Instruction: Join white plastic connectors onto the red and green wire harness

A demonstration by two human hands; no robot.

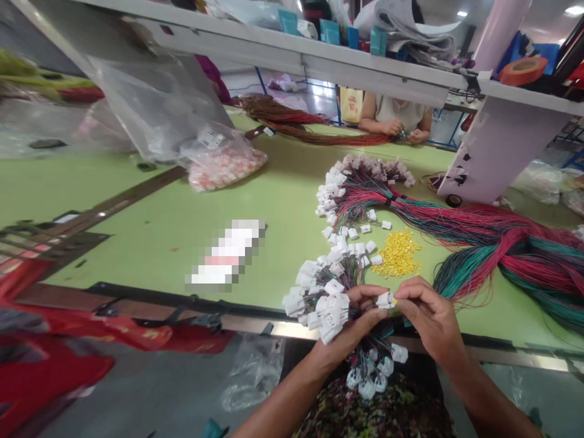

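Note:
Near the table's front edge, my left hand (365, 310) pinches a white wire connector (385, 300) between thumb and fingers. My right hand (426, 313) is closed at the connector's right end, its fingertips on a small yellow clip (395, 302). White connectors on wires (326, 304) bunch over my left wrist, and several more (371, 374) hang below the hands at my lap. Just beyond my hands lies a pile of small yellow clips (398, 252). Behind it are more white connectors (335, 188) on a tied bundle of red, green and black wires (438, 216).
A clear bag of orange and white parts (225, 161) sits at the back left. A blurred-out paper (228, 252) lies on the green table (150, 225). Overhead runs a loaded shelf (274, 45). Across the table another person (396, 118) works beside brown and red wires (314, 131).

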